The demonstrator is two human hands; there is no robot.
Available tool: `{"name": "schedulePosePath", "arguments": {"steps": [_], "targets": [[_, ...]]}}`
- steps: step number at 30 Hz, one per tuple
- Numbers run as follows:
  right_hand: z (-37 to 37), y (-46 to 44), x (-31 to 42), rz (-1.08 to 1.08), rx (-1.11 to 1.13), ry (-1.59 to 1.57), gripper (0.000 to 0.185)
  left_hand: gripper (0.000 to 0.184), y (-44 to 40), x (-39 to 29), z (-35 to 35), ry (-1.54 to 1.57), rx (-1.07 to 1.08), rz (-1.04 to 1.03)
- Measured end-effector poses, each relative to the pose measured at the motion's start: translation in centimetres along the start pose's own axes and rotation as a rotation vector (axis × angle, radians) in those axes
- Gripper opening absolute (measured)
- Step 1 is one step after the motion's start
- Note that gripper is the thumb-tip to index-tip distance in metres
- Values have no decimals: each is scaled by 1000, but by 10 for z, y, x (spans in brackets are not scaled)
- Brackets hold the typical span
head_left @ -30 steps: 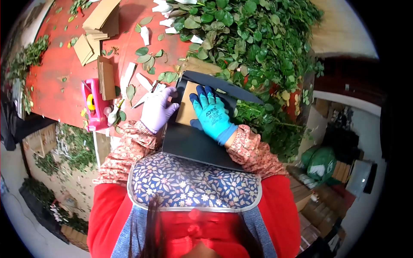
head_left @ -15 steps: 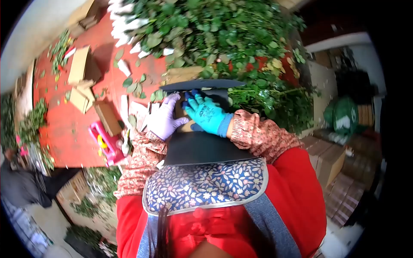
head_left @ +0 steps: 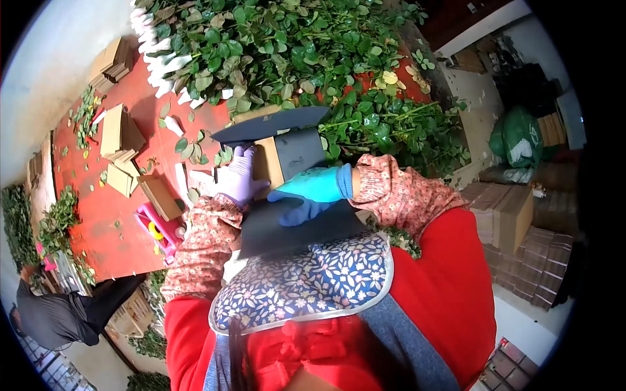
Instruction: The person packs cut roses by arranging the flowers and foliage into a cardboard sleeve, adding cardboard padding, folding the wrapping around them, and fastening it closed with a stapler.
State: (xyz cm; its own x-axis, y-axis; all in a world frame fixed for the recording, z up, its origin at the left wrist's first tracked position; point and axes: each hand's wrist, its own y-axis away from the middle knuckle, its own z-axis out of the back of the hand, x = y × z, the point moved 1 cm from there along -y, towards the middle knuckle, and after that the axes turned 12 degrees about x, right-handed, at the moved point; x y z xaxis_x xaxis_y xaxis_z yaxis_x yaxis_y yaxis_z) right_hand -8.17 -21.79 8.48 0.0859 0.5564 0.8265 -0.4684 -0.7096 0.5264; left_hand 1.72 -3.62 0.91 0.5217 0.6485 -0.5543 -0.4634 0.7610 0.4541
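Note:
A black sheet [head_left: 300, 234] lies in front of my body, its far part [head_left: 270, 126] raised as a curved flap. On it rests a brown cardboard piece [head_left: 268, 163]. My left hand [head_left: 238, 177], in a lilac glove, lies at the cardboard's left edge with thumb and fingers apart. My right hand [head_left: 309, 193], in a turquoise and blue glove, is over the near part of the black sheet, at the cardboard's lower right. Its fingers point left, thumb side toward my body, and whether they grip the sheet's edge is unclear.
Leafy stems [head_left: 261, 52] with white-wrapped heads pile up at the back of the red table [head_left: 91, 215]. Folded cardboard [head_left: 121, 135] and a pink tape dispenser [head_left: 156, 231] are on the left. Another person [head_left: 55, 316] is at the far left; cardboard boxes [head_left: 515, 218] stand right.
The view has turned and shifted. My right hand has come off the cardboard toward my body, onto the near black sheet. My left hand stays by the cardboard's left edge.

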Motion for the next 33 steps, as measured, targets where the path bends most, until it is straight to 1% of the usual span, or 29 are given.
{"name": "schedulePosePath", "arguments": {"steps": [2,3,4,6,7,8,10,11,12,13,14,15,16,17,19,20,21,22,23,24,25,26,27,28,29,30,31,32,33], "targets": [[10,13,21,-221,161,74,67,88,0,-3,2,-49,2,25],[-23,-3,-24,163,-272,521,51,88,1,-4,4,-45,2,30],[-33,-8,-30,165,-270,520,51,87,0,-6,5,-53,23,44],[-43,-10,-27,-36,-323,868,37,86,1,-8,4,-65,46,61],[-46,-6,-25,4,-389,910,32,86,1,-8,2,-44,27,38],[-47,-3,-21,18,-394,899,32,86,3,-8,1,-23,6,14],[-50,-1,-25,104,-441,817,32,85,4,-8,-5,-73,25,53],[-49,3,-21,110,-430,779,36,84,8,-9,-8,-93,5,53],[-46,6,-17,75,-369,712,37,84,12,-17,-4,-113,-18,53],[-43,10,-12,39,-326,645,36,81,17,-24,0,-104,9,96],[-36,17,-7,3,-285,576,35,81,21,-31,5,-30,26,95],[-19,23,-2,28,-239,457,34,82,22,-28,0,-61,-11,61],[5,36,2,97,-145,269,37,84,23,-25,-6,-91,-46,27],[37,40,8,126,-355,403,34,84,25,-29,-1,-129,-47,38],[100,50,20,94,-815,646,28,80,25,-32,-4,-142,-79,23],[135,54,50,94,-915,507,24,77,27,-36,-2,-160,-77,34],[166,46,43,119,-1104,683,22,68,25,-34,-5,-178,-147,-1],[192,34,29,-5,-1131,855,27,76,26,-42,9,-114,37,92],[216,16,1,-165,-1079,911,36,75,25,-45,14,-111,51,99],[226,19,-3,-369,-986,940,40,75,38,-65,18,-133,45,107],[236,-6,-32,-389,-1038,1040,37,76,38,-62,21,-105,6,75],[244,-27,-55,-406,-1090,1146,34,74,36,-58,27,-85,87,110],[249,-35,-63,-402,-1088,1151,34,73,35,-55,26,-81,91,103],[253,-41,-73,-453,-986,1094,30,72,34,-52,24,-73,96,96],[255,-43,-73,-502,-880,1036,27,72,32,-48,22,-64,95,100],[253,-43,-72,-498,-869,1041,27,71,31,-45,19,-65,94,95],[238,-10,-51,-489,-887,1071,24,69,45,-69,19,-100,56,90],[229,-6,-48,-492,-866,1081,22,69,46,-68,19,-93,51,95],[217,-3,-53,-356,-888,1094,20,68,47,-65,20,-80,44,91]]}}
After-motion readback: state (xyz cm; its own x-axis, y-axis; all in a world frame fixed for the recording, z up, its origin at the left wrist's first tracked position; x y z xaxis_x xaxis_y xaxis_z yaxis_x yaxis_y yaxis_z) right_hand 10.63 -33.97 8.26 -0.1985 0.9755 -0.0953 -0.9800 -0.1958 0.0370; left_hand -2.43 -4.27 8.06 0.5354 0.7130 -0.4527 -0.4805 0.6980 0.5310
